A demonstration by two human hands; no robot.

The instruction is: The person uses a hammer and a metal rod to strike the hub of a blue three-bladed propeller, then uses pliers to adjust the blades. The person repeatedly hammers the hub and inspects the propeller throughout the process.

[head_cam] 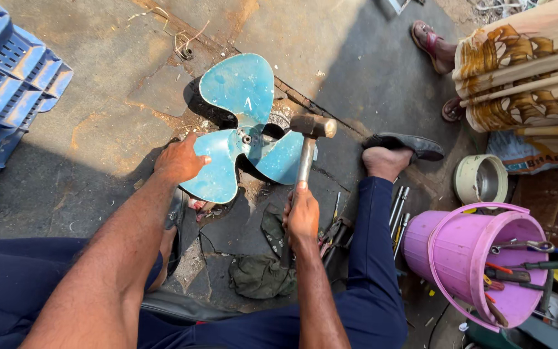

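Both forearms reach up from the bottom edge over dark blue trousers. At the end of the left one, the left hand (179, 160) lies on the lower-left blade of a blue fan blade (237, 123) — fingers spread fairly wide and laid flat over the blade's edge, the thumb pointing toward the hub at 3 o'clock from the hand. It presses rather than wraps; nothing is enclosed in it.

At 5 o'clock from the hub, the right hand (301, 216) is closed in a full fist around the wooden handle of a hammer (309, 139). The fingers curl right round the lower part of the handle. The metal head sits at 12 o'clock from the hand, just right of the hub and over the right-hand blade; whether it touches the blade cannot be told.

The three-bladed fan lies flat on the cracked concrete ground (117, 97), near the middle of the view.

Below the right hand a dark green rag (259, 271) lies crumpled on the ground, with a few metal tools (398, 210) at 3 o'clock from it, beside the person's foot in a black sandal (405, 143). At 4 o'clock from the fan stands a purple bucket (444, 249) holding hand tools — and stacked blue crates (4, 84) fill the left edge at 9 o'clock.
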